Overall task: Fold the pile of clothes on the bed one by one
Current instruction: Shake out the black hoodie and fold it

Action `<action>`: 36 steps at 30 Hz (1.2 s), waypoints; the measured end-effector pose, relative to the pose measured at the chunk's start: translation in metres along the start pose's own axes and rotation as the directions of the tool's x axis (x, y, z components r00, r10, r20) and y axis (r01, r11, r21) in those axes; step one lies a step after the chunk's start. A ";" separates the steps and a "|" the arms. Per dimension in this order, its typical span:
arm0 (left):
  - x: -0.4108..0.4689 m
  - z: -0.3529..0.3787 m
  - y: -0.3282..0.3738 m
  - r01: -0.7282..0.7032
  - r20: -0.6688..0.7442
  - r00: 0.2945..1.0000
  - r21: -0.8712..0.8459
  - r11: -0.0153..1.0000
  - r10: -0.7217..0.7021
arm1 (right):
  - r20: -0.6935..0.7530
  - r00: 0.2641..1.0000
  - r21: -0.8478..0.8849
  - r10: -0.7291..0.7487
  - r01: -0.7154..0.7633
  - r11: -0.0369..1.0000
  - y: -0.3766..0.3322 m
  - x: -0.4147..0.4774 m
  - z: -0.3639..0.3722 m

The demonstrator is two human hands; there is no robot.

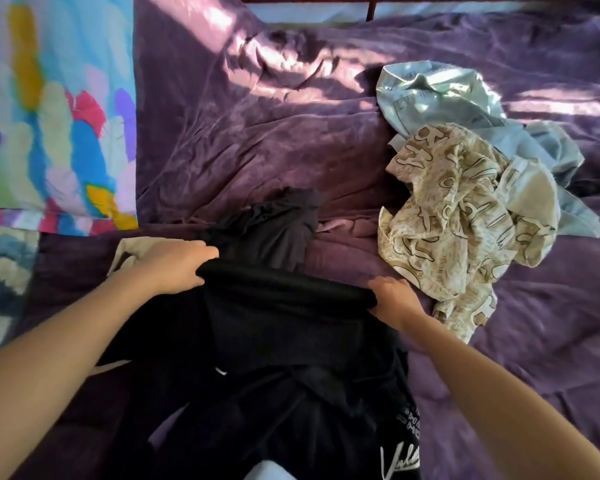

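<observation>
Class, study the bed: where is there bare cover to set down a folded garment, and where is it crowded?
Bare purple cover lies between the colourful pillow and the pale denim garment, beyond the dark crumpled garment, and again at lower right below the cream printed garment. Crowded: the near middle, where left hand and right hand grip the black garment.
</observation>
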State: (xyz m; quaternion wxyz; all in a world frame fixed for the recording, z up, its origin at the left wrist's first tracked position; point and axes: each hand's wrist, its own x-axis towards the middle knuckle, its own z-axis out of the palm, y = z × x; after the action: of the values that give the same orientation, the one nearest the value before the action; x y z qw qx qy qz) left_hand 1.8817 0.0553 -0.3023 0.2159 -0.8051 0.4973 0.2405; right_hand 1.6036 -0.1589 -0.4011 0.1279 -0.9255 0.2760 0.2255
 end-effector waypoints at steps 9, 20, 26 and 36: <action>-0.134 0.100 0.021 -0.121 -0.679 0.729 -0.007 0.993 0.085 | -0.408 0.855 -0.093 -0.320 0.310 0.946 -0.014 -0.136 0.040; -0.220 0.268 0.076 0.116 -0.482 0.854 -0.192 0.975 -0.197 | 0.058 0.955 -0.121 -0.291 0.296 0.947 -0.045 -0.215 0.149; -0.212 0.247 0.060 0.024 -0.575 0.806 -0.208 0.978 -0.142 | 0.058 0.992 -0.154 -0.111 0.118 0.981 -0.055 -0.205 0.146; -0.240 0.257 0.036 0.024 -0.758 0.629 -0.205 0.979 -0.174 | -0.390 0.860 -0.232 -0.330 0.255 0.939 -0.042 -0.253 0.137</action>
State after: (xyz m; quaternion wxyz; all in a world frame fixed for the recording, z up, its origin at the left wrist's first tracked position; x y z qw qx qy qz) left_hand 1.7114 0.3586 -0.3654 -0.0760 -0.8722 0.4736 -0.0963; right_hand 1.3918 0.0396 -0.3917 0.0175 -0.9908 0.1325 0.0203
